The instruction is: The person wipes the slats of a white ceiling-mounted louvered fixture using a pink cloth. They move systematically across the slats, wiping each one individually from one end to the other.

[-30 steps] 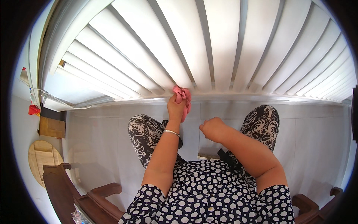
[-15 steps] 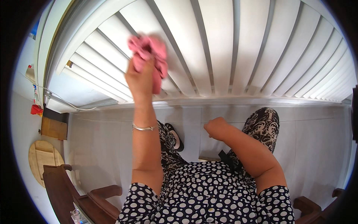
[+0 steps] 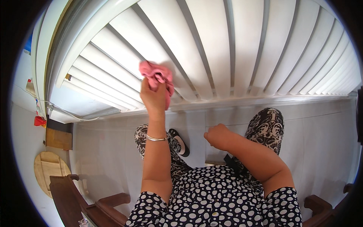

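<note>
A crumpled pink cloth is bunched in my left hand, fingers closed on it. It presses against the lower part of the white slats of an upright slatted panel, toward its left side. My right hand hangs above the floor beside my right knee, its fingers curled in a loose fist. Nothing shows in it, and it touches neither the slats nor the cloth. A silver bangle circles my left wrist.
Dark wooden chair arms flank me on both sides. At the left stand a round wooden board and a wooden box. A white cable runs along the panel's lower left. Grey tiled floor lies below.
My left hand has drawn the pink cloth down along the slats, nearer to me and slightly right. My right hand stays nearly where it was, and the view has shifted a little.
</note>
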{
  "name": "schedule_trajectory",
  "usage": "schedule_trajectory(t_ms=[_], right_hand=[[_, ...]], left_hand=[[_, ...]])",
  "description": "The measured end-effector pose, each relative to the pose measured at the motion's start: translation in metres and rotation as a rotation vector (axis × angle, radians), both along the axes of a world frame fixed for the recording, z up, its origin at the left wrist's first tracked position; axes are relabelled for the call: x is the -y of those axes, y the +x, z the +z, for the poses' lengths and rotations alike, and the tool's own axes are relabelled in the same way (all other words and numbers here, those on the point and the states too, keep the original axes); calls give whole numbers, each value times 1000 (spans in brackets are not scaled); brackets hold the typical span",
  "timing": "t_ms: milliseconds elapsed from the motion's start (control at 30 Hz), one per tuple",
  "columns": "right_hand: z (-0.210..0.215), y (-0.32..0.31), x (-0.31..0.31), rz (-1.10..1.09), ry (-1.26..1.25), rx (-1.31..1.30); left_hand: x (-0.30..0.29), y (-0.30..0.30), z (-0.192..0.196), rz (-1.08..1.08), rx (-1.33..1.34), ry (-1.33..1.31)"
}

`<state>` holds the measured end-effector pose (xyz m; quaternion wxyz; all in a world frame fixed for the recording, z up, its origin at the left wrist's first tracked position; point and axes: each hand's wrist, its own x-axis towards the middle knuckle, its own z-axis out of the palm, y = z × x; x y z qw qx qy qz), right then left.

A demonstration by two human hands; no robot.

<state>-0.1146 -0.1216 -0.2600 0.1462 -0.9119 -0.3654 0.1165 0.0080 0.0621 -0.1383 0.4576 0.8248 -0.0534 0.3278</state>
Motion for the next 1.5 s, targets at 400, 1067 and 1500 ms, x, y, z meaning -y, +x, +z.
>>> schedule_trajectory(t_ms=[400,1067,1500], right_hand=[[0,0,-1,14,-57,-41],[-4,12,4,-7,-91,-51],[1,16,5,-26,-144,-116]], left_hand=[[8,-20,-110,-80,-431,-102],[7,-16,-47,41,-48,-26],[10,11,151,91,446,71]])
